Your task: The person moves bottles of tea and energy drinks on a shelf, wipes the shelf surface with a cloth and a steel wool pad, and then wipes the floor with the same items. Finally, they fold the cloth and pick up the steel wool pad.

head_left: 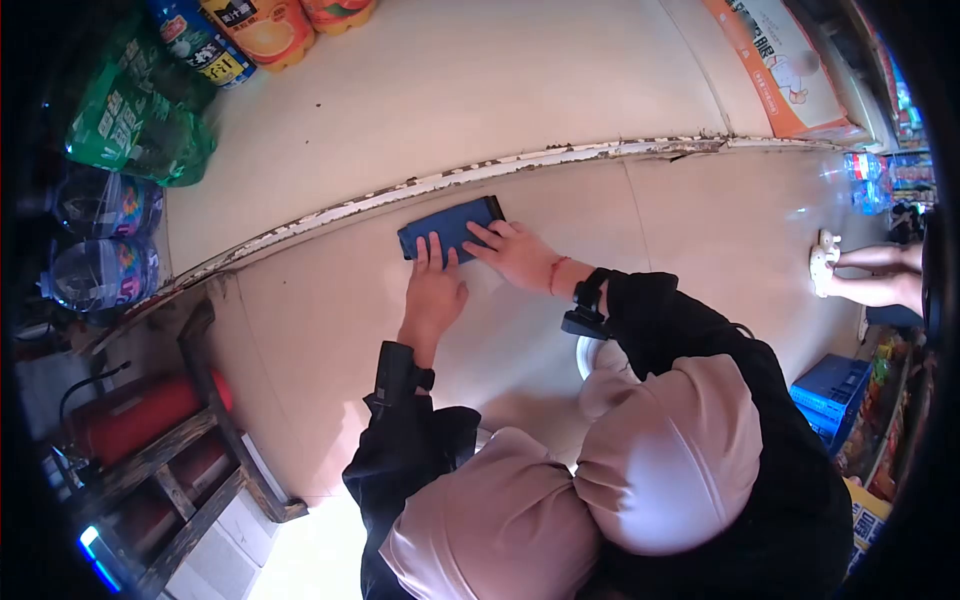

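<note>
A flat, dark blue rectangular item (452, 228) with black ends lies on the tiled floor, close to the chipped edge of a raised step. I cannot make out whether it is a folded cloth or a pouch. My left hand (432, 295) rests its outstretched fingertips on the near left part of it. From the right, my right hand (515, 255) reaches across with fingers spread, touching the item's right part. Neither hand is wrapped around it. Dark bands with devices sit on both my wrists, and a red string circles the right one.
Large drink bottles, including a green one (140, 130), stand at the upper left. A red fire extinguisher (150, 410) sits behind a wooden frame (175, 470). An orange-and-white carton (780, 65) is on the step. Another person's legs (880, 275) and a blue crate (832, 395) appear at right.
</note>
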The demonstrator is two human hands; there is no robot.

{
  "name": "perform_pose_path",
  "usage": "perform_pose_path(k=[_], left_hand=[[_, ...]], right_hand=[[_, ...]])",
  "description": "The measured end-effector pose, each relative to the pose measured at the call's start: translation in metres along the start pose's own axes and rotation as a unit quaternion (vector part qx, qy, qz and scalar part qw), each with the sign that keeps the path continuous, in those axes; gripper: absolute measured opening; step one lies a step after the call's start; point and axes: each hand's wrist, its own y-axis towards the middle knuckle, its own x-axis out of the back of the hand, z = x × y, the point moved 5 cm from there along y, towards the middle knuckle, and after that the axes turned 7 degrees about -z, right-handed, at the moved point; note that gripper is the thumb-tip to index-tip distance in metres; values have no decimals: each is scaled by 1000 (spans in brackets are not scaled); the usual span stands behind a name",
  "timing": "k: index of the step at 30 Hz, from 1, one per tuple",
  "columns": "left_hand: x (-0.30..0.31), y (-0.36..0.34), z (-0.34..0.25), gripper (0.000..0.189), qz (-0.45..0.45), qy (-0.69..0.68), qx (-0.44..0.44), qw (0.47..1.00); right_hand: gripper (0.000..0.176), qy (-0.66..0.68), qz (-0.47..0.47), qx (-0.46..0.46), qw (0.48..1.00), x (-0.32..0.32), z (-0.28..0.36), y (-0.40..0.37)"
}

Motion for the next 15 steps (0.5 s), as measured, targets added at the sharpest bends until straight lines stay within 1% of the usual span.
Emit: perform_pose_path(k=[1,2,3,4,5,6,7,8,9,10,12,13,15], left_hand=[[-1,-2,-2,71,-8,-2,2,1000],[1,-9,-12,71,-7,0,2,1000],[0,-26,-28,75,4,-11,3,1000],[-3,-45,-45,79,17,-23,3,1000],[-8,-64,-61,80,23,-35,-6,999],[-12,-82,-75,80,30,-49,-15,998],[-16,-95,-83,80,31,-48,-16,998],[-18,-104,-92,81,54,-60,-20,997],[-21,-109,-97,81,77,-73,-25,994],[-22,-107,-94,79,65,-52,-28,996],[-20,-86,-82,78,50,-66,-29,996],[-17,-73,-73,77,34,-77,-30,996],[-5,-37,-53,74,14,-32,-43,998]], right_hand=[[48,3,-1,-1,1000,-2,2,-8],[49,-1,5,14,1000,-5,5,-22],[50,-6,11,28,1000,-5,9,-38],[51,9,38,28,999,2,19,-56],[51,24,64,29,997,9,29,-75],[51,25,63,28,997,12,37,-95],[51,45,92,39,994,11,46,-116],[52,65,122,50,989,9,50,-125],[52,64,123,49,989,6,48,-126],[51,58,115,60,990,3,45,-125],[50,53,107,70,990,2,34,-113],[49,29,84,63,994,3,23,-98],[46,0,46,33,998,2,-2,-67]])
